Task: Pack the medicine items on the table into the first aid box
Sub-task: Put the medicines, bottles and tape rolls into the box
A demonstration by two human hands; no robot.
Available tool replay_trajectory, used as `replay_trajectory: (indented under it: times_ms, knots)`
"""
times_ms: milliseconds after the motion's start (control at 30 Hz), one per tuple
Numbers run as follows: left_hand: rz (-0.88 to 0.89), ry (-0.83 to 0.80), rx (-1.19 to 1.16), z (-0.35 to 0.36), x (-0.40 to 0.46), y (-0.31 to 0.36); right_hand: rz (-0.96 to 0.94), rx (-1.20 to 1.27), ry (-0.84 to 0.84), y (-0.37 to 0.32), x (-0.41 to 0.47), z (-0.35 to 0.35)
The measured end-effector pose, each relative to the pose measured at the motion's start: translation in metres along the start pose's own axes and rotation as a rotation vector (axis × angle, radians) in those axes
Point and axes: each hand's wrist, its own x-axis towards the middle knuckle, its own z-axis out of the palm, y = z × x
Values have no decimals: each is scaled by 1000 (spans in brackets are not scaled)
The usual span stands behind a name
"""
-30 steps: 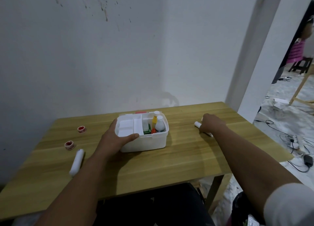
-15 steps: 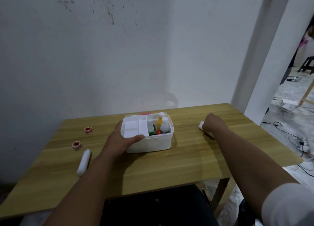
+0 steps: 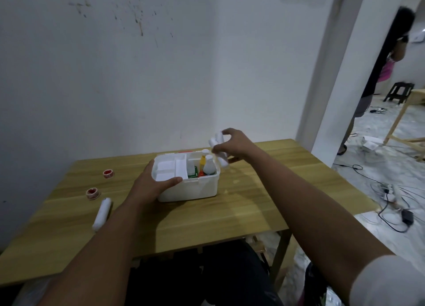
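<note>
White roll (image 3: pixel 223 161) pinched in my right grip (image 3: pixel 234 144) hovers above the first aid box (image 3: pixel 190 190), which my left grip (image 3: pixel 149 186) clasps steady.

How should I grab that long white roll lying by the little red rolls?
Probably around its middle, from above: the white roll lies flat on the table, pointing away from you, so fingers can pinch its two long sides.

first aid box (image 3: pixel 190 190) on tabletop (image 3: pixel 253 190) | bottles (image 3: pixel 208 166) in its right compartment | left of box, back to front: far tape roll (image 3: pixel 108 173), near tape roll (image 3: pixel 93 193), bandage roll (image 3: pixel 101 213) | left grip (image 3: pixel 149 188) on box's near-left corner | right grip (image 3: pixel 232 144) with held roll (image 3: pixel 220 155) above box's right rim
</note>
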Motion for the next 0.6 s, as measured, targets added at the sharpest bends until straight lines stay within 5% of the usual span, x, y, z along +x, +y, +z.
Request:
replay_trajectory:
  times_ms: [233, 600]
  knots:
    - [21, -22, 3, -2, 1, 1, -338, -338, 68, 5, -11, 29]
    - [27, -18, 17, -1, 3, 0, -440, -247, 327, 27, -27, 60]
